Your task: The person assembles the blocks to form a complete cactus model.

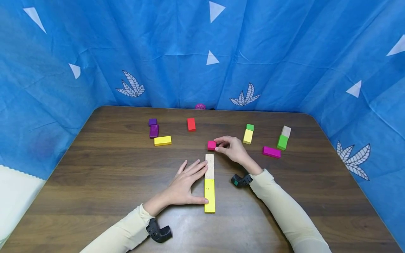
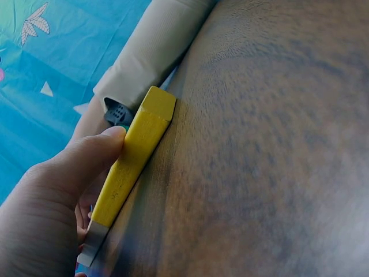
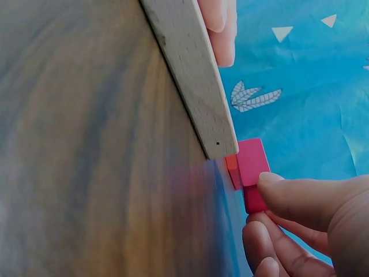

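A yellow block (image 1: pixel 210 196) and a pale wooden block (image 1: pixel 210 167) lie end to end in a line on the table. My left hand (image 1: pixel 186 184) is spread along their left side, thumb at the yellow block and fingertips at the pale one. In the left wrist view the thumb tip rests against the yellow block (image 2: pixel 134 156). Just beyond the far end of the pale block, my right hand (image 1: pixel 233 149) pinches a small pink block (image 1: pixel 211 145) between thumb and fingers. The right wrist view shows the pink block (image 3: pixel 253 164) close to the pale block's end.
Two purple blocks (image 1: pixel 154 131), a yellow block (image 1: pixel 162 141) and a red block (image 1: pixel 191 124) lie at the back left. Farther right are a yellow block (image 1: pixel 248 137) with a green one, a magenta block (image 1: pixel 271 152), and a green block (image 1: pixel 282 142) against a whitish one.
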`<action>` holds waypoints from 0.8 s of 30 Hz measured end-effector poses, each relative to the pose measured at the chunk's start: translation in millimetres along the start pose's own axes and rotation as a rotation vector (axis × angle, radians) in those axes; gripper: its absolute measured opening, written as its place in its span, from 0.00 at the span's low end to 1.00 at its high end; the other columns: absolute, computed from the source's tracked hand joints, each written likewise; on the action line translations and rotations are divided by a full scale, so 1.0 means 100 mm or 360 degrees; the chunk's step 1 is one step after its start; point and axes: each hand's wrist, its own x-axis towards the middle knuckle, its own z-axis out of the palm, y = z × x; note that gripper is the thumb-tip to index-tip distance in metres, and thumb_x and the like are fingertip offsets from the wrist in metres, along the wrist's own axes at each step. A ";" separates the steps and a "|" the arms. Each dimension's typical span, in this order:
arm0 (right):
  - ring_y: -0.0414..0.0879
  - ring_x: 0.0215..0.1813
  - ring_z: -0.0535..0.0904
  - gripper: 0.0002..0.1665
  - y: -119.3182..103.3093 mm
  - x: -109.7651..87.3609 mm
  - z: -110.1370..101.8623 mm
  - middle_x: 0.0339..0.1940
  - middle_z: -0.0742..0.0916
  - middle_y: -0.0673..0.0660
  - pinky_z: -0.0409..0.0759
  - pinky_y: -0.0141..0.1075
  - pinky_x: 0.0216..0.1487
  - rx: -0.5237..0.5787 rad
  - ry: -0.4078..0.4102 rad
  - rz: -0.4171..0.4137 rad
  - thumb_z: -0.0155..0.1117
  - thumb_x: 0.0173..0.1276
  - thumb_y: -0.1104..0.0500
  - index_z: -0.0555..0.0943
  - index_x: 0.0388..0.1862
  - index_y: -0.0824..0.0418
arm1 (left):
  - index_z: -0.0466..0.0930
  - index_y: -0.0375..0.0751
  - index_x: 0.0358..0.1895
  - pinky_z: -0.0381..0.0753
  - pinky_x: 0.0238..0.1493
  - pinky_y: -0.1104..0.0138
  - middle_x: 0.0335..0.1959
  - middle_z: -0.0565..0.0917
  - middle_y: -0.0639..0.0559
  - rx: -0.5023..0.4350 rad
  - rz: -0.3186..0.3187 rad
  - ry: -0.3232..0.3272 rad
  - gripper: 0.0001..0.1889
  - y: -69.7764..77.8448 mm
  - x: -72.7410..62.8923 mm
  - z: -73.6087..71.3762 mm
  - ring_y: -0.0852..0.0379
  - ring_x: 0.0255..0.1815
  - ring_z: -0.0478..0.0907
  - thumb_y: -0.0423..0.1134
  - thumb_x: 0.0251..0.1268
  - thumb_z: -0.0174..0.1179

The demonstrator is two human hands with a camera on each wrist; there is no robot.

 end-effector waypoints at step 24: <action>0.43 0.34 0.80 0.16 -0.02 -0.04 0.02 0.37 0.87 0.59 0.76 0.30 0.33 0.0003 -0.0163 -0.0082 0.70 0.62 0.64 0.85 0.50 0.65 | 0.59 0.41 0.75 0.44 0.75 0.39 0.78 0.59 0.53 -0.0008 -0.0007 -0.0006 0.55 -0.01 0.00 0.01 0.46 0.79 0.53 0.68 0.46 0.67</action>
